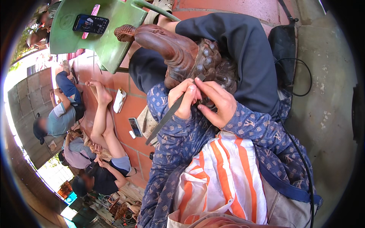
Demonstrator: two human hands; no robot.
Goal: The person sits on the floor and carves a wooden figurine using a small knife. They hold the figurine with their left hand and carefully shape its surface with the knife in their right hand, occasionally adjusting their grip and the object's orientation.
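A dark brown carved wooden statue (169,45) with a curled-hair head lies tilted across my lap, held between my trousered legs. My left hand (183,98) is closed around a long flat metal file (162,124), whose far end rests at the statue's carved lower part. The file's other end points down and left over my left sleeve. My right hand (217,102) is bent beside it, its fingertips at the file's far end and its thumb close to the statue. The contact under my fingers is partly hidden.
A green plastic chair (110,49) with a phone (90,24) on it stands at the upper left. Another phone (135,127) lies on the tiled floor (123,95). A black cable (294,144) runs down my right side. Several people sit at the left, one with bare legs (102,114) stretched out.
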